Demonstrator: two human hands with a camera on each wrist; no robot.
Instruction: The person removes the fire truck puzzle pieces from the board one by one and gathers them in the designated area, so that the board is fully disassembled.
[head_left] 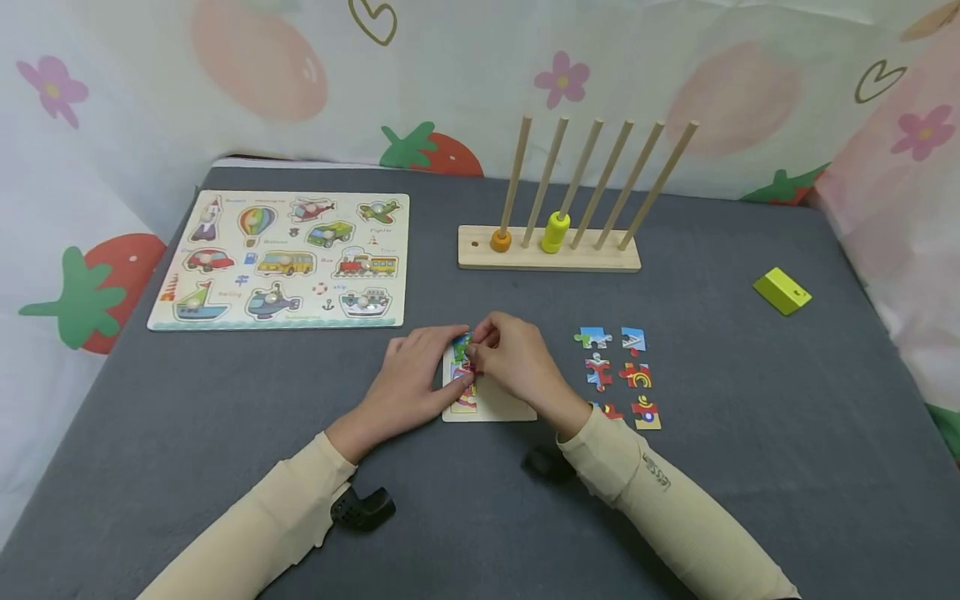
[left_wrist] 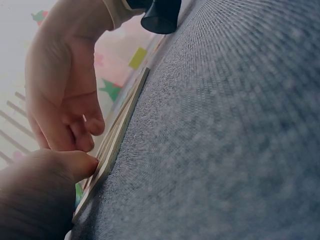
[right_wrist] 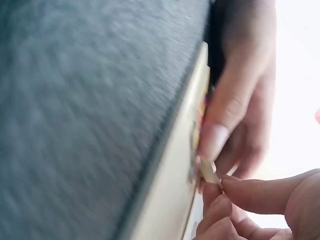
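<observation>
A small wooden puzzle board point(head_left: 504, 405) lies on the grey cloth, with colourful jigsaw pieces point(head_left: 462, 402) set along its left side. My left hand point(head_left: 415, 371) rests at the board's left edge, fingers extended toward the top corner and thumb pressing on the placed pieces. Over the board, my right hand point(head_left: 519, 357) pinches a small puzzle piece point(right_wrist: 209, 172) between thumb and forefinger, close to the left thumb in the right wrist view. That piece's picture is mostly hidden by the fingers. The left wrist view shows the board's thin edge point(left_wrist: 116, 142) under the left thumb.
Several loose puzzle pieces point(head_left: 639, 376) lie right of the board, one partly behind the right sleeve. A vehicle picture board point(head_left: 318, 237) is at the back left. A wooden peg stand point(head_left: 585, 260) with a few beads stands behind. A yellow-green block point(head_left: 782, 290) sits far right.
</observation>
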